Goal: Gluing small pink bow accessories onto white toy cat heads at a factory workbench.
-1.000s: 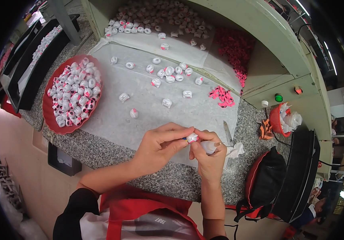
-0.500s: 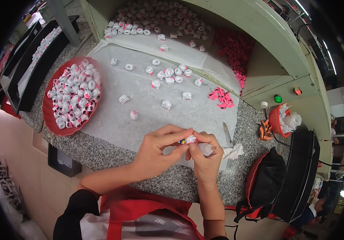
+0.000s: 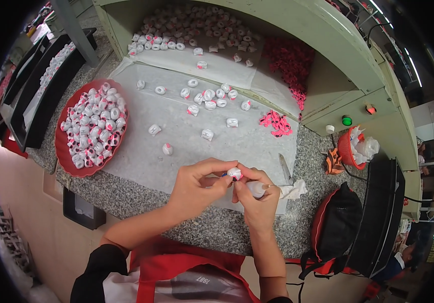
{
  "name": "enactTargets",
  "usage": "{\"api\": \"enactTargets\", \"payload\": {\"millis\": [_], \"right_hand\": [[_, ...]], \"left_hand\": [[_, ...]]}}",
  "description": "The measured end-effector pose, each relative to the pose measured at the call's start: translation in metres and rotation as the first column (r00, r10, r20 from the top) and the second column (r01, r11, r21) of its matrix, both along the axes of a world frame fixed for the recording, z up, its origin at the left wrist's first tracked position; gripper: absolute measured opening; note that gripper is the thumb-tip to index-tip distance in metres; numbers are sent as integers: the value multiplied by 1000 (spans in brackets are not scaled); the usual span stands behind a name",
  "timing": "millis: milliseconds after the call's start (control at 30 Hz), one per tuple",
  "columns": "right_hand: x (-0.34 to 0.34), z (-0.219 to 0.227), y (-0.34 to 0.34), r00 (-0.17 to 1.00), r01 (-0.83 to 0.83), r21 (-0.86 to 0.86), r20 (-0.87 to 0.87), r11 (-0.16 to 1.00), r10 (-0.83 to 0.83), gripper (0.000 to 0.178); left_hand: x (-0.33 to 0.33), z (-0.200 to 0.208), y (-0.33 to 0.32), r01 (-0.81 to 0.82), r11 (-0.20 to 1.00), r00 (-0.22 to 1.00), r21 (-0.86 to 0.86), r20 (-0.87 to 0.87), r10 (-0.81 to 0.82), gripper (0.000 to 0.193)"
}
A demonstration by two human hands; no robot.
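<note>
Speckled granite counter (image 3: 197, 237) fills most of the view, curved by the lens; far left sit black trays (image 3: 45, 121), one with a long heap of whitish bits in it; next along is a scalloped red bowl (image 3: 60, 146), piled with little white pieces marked pink and black; pale paper (image 3: 126, 156) covers the middle, with loose white pieces (image 3: 207, 135) scattered over it, and a pale green cabinet (image 3: 343, 55) stands behind, more of them heaped inside.

Left hand (image 3: 197, 187) is pinching a white-and-pink piece (image 3: 234, 173) over the paper's near edge, right between both sets of fingertips; something tiny and blue pokes out there, too small to make out; right hand (image 3: 260, 207) has its fingertips at that same piece and is also gripping a small translucent bottle (image 3: 255, 189) against itself; just past it lie a pink pile (image 3: 276, 123), a slim blade (image 3: 284, 169) and crumpled white tissue (image 3: 294, 189); further right, a black bag (image 3: 341, 217) and a red basket (image 3: 346, 146).
</note>
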State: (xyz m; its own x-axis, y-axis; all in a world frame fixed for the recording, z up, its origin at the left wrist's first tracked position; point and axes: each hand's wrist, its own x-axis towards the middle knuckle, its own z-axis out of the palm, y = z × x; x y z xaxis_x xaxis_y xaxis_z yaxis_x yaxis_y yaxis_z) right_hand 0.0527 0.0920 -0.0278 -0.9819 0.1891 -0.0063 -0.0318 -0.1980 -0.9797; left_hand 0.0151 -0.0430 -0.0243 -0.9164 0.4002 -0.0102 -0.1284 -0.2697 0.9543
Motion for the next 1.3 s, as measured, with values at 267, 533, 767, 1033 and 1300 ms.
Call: {"api": "enactTargets", "payload": {"millis": [267, 533, 767, 1033, 1300], "right_hand": [[2, 7, 2, 1000, 23, 246, 12, 969, -27, 28], [-6, 6, 18, 982, 46, 401, -188, 915, 33, 25], [-6, 6, 29, 976, -80, -370, 161, 926, 149, 16], [-4, 7, 21, 965, -109, -486, 157, 867, 210, 15], [-7, 0, 8, 992, -82, -322, 67, 943, 109, 17]], "left_hand": [[-10, -7, -1, 29, 967, 873, 254, 465, -149, 23], [-9, -5, -2, 42, 943, 822, 330, 524, -221, 30], [2, 10, -2, 161, 986, 987, 39, 19, -162, 42], [0, 1, -3, 62, 980, 985, -189, -146, -91, 29], [-4, -2, -6, -8, 999, 998, -49, -56, 5, 22]]}}
